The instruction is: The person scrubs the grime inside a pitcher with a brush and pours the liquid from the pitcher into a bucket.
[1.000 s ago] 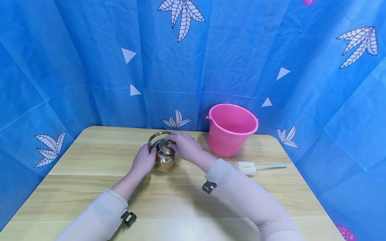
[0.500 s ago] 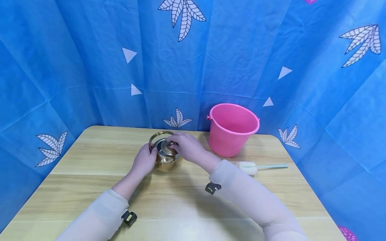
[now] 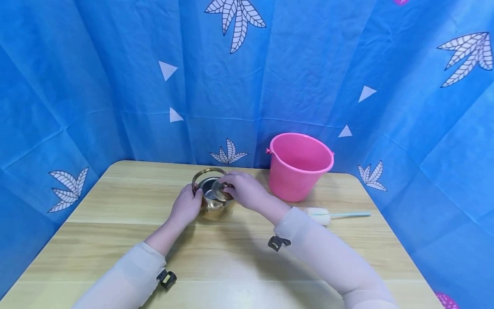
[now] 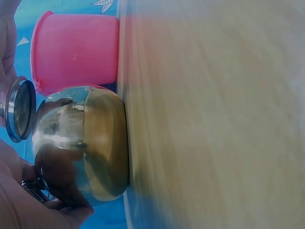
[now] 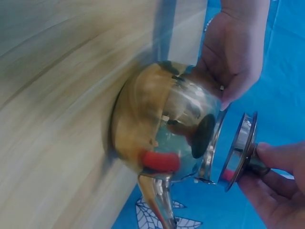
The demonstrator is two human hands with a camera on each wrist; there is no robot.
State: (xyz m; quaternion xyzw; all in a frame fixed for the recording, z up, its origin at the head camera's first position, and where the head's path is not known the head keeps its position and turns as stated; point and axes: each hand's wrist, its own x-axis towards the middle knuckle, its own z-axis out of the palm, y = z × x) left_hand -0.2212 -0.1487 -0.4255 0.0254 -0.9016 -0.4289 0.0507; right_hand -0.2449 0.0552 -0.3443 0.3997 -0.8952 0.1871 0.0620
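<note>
Wooden tabletop (image 3: 216,266), blue curtain (image 3: 220,94) behind: open kettle (image 3: 214,211) standing upright.
Our left hand (image 3: 187,206) grips the handle (image 3: 209,170), presumably to steady it; our right hand (image 3: 247,191) pinches the lid (image 5: 240,151) by its knob (image 5: 257,165), tilted just off the rim (image 5: 214,143).

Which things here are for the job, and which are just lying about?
For the job:
round shiny gold-coloured metal teapot
round knobbed metal lid, held clear of its opening

Probably just lying about:
round pink plastic bucket
white sponge brush with pale blue handle
</note>
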